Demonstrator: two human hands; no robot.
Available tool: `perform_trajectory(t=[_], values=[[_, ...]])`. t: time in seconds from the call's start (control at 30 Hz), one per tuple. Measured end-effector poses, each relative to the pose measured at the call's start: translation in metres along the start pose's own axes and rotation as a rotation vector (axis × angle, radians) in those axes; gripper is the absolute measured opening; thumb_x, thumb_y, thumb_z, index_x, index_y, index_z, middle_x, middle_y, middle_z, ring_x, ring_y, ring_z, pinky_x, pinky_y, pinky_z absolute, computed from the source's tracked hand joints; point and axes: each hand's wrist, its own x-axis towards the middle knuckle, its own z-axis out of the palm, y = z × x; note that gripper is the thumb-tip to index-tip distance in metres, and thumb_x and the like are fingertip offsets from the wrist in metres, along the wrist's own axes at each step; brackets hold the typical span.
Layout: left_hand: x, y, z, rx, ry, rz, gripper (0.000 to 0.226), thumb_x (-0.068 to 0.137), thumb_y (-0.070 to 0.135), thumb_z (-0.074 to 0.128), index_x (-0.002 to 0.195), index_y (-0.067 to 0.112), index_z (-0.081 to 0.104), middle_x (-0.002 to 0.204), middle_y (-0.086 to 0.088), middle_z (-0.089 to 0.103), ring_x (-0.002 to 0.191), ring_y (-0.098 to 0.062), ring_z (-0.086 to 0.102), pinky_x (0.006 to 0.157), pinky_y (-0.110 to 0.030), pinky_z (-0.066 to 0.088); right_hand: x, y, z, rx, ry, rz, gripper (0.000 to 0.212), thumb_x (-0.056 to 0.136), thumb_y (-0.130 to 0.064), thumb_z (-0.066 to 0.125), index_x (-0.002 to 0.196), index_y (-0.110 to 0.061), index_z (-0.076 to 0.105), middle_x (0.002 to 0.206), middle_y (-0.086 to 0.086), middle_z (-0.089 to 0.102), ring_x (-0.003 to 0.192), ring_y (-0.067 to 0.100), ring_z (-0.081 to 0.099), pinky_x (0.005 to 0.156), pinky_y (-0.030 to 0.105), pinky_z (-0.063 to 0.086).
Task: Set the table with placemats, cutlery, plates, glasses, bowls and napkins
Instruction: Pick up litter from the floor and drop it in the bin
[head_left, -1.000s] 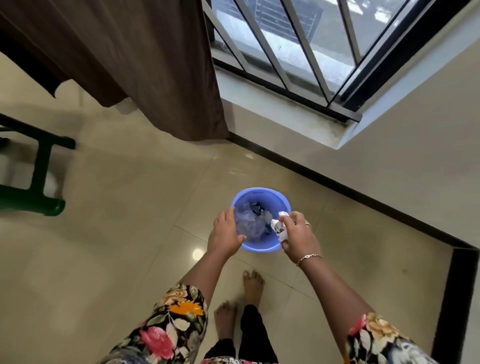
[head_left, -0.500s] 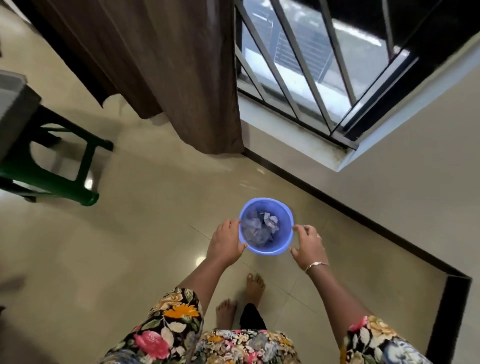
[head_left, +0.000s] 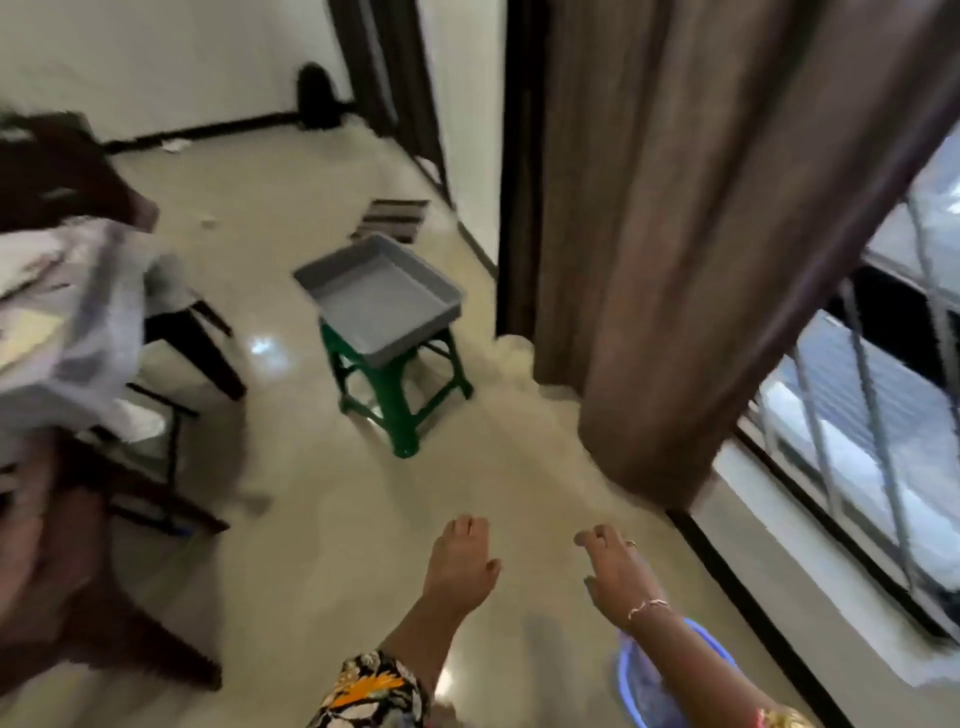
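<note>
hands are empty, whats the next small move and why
Probably step toward the grey rectangular plastic tray on the green plastic stool and reach for it. The left hand and right hand are open and hold nothing, the round blue plastic bin lies low under the right arm, and the tray sits straight ahead.

Both hands out front, palms down, holding nothing.
L hand (head_left: 460, 564): fingers close together, slightly bent, pointing fwd; thumb out to inner side; bare forearm runs down to sleeve (head_left: 374, 691) at bottom edge. R hand (head_left: 618, 577): fingers relaxed, a bit spread, pointing fwd-left; ring (head_left: 631, 544) on one finger, bracelet (head_left: 649, 605) at wrist; forearm angles down-right to frame corner. Hands apart, abt level w/ each other.
</note>
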Motion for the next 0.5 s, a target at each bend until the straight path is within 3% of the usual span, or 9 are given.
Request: perform_trajectory(t=[0.2, 0.5], values=[[0.009, -0.128, -0.055, -0.099, 0.139, -0.216, 0.049, 0.094, 0.033, 0.048, 0.137, 0.013, 0.036, 0.136, -0.006, 0.040, 0.123, -0.022, 0.040, 0.102, -0.030, 0.035, 0.082, -0.132, -0.014, -0.151, -0.001, -0.236, 0.049, 0.087, -0.017, 0.052, 0.134, -0.026, 0.040, 0.134, -0.001, 0.037, 0.118, 0.018, 0.046, 0.098, 0.025, 0.039], [0.025, -0.325, -0.136, -0.183, 0.248, -0.442, 0.042, 0.094, 0.035, 0.046, 0.130, 0.013, 0.043, 0.131, -0.005, 0.042, 0.120, -0.022, 0.041, 0.098, -0.030, 0.037, 0.193, -0.332, -0.010, -0.169, -0.006, -0.431, 0.047, 0.089, -0.019, 0.052, 0.134, -0.026, 0.040, 0.134, -0.001, 0.038, 0.119, 0.016, 0.045, 0.100, 0.023, 0.039]])
